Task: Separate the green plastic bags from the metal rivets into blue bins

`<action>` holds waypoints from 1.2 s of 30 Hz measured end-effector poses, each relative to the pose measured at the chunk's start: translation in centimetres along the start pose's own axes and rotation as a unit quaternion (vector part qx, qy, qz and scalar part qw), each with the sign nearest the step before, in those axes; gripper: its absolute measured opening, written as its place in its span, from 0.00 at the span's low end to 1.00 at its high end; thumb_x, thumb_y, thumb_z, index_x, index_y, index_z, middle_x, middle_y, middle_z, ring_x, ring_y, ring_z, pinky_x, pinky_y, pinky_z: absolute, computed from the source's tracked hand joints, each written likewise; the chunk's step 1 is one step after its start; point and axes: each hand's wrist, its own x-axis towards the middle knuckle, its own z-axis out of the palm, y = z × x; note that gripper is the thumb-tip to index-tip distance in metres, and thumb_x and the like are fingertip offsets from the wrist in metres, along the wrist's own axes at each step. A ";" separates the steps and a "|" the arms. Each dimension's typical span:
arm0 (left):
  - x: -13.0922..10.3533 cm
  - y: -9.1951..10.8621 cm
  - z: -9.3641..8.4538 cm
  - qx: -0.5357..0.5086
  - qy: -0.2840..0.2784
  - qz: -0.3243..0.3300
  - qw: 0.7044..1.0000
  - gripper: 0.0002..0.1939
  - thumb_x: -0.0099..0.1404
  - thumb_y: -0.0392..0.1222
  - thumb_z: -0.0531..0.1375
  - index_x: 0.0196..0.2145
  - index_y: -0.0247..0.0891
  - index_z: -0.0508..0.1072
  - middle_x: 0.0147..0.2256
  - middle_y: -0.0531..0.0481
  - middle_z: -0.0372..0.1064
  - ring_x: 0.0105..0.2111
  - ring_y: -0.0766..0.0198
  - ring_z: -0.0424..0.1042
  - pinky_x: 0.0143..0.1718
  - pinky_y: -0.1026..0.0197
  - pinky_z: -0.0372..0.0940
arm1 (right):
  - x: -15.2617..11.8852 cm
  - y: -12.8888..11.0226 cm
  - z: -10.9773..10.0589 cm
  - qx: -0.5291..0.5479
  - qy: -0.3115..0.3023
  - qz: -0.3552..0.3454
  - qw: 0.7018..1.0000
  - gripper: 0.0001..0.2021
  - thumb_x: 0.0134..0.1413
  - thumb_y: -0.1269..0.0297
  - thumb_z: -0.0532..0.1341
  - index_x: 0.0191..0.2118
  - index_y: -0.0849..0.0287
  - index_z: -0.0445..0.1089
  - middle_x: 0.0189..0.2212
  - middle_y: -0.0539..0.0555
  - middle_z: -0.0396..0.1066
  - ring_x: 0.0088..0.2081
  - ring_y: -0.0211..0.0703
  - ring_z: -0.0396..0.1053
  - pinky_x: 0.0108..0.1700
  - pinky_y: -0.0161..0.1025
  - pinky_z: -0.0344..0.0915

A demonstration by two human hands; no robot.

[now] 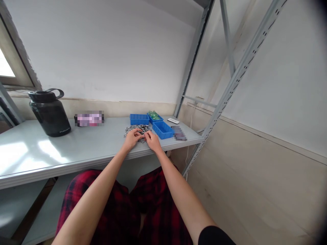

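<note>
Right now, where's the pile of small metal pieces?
In the head view, it lies on the tabletop, slightly left of centre, at the left hand and right hand, just in front of the leftmost blue bin.

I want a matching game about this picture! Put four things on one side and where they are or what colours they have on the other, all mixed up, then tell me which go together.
Things:
1. Bottle
2. Metal pile
3. Green bits
4. Trousers

Places and colours:
A. Inside a blue bin
B. Red and black checks
C. On the left part of the table
D. Right by the left hand and the right hand

Right pairs: 1-C, 2-D, 3-A, 4-B
</note>
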 end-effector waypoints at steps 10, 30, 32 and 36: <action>0.2 -0.1 0.1 0.041 0.019 0.034 0.998 0.14 0.57 0.51 0.62 0.30 0.37 0.78 0.30 0.46 0.78 0.32 0.57 0.74 0.36 0.58 0.67 | 0.2 0.5 0.2 0.025 0.049 0.007 0.998 0.13 0.66 0.57 0.47 0.35 0.54 0.64 0.25 0.48 0.72 0.30 0.42 0.70 0.39 0.37 0.64; 0.1 0.0 0.1 0.055 0.046 0.035 0.997 0.14 0.60 0.50 0.59 0.32 0.37 0.76 0.30 0.47 0.76 0.32 0.58 0.72 0.37 0.58 0.66 | 0.2 0.4 0.1 0.010 0.078 0.047 0.996 0.13 0.66 0.56 0.46 0.40 0.54 0.64 0.25 0.48 0.71 0.31 0.43 0.71 0.42 0.38 0.65; 0.1 0.0 0.1 0.054 0.046 0.038 0.997 0.14 0.60 0.50 0.59 0.32 0.37 0.76 0.30 0.47 0.76 0.32 0.58 0.72 0.37 0.58 0.66 | 0.1 0.4 0.2 0.008 0.078 0.044 0.996 0.13 0.66 0.56 0.46 0.40 0.54 0.64 0.24 0.48 0.71 0.31 0.43 0.71 0.41 0.38 0.65; 0.2 -0.1 0.1 0.055 0.051 0.028 0.997 0.14 0.60 0.51 0.58 0.32 0.37 0.75 0.30 0.47 0.75 0.32 0.58 0.72 0.37 0.58 0.65 | 0.2 0.4 0.0 0.022 0.081 0.041 0.996 0.14 0.65 0.54 0.47 0.41 0.55 0.66 0.25 0.48 0.72 0.30 0.43 0.71 0.41 0.38 0.65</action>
